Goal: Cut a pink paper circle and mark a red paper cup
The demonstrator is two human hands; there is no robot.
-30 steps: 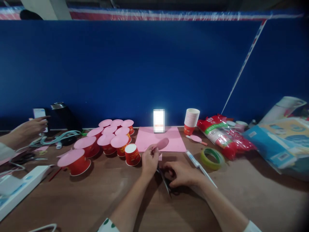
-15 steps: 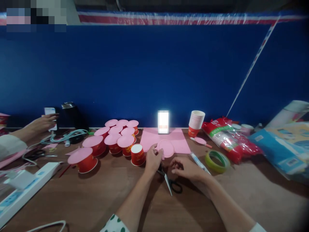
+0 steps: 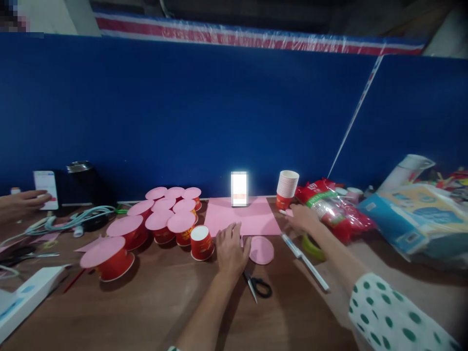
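Note:
My left hand [image 3: 230, 249] lies flat and open on the brown table [image 3: 146, 307], fingertips at the near edge of a pink paper sheet [image 3: 241, 217]. Just right of it a cut pink paper disc [image 3: 262, 250] lies on the table. Black-handled scissors [image 3: 258, 285] rest below the disc, untouched. My right hand [image 3: 302, 218] stretches out to the right, fingers extended over a small pink piece and marker beside a stack of paper cups [image 3: 287, 187]. A single red cup [image 3: 201, 242] stands left of my left hand.
Several upturned red cups topped with pink discs [image 3: 161, 219] crowd the left. A white pen [image 3: 305, 262], green tape ring [image 3: 310, 244], red packet [image 3: 329, 207] and blue packages [image 3: 413, 219] lie right. A lit phone [image 3: 239, 188] leans on the blue wall. Another person's hand [image 3: 18, 204] touches a phone at far left.
My left hand let go of the pink disc, which now lies on the table. My right hand left the scissors and reached right toward the cup stack.

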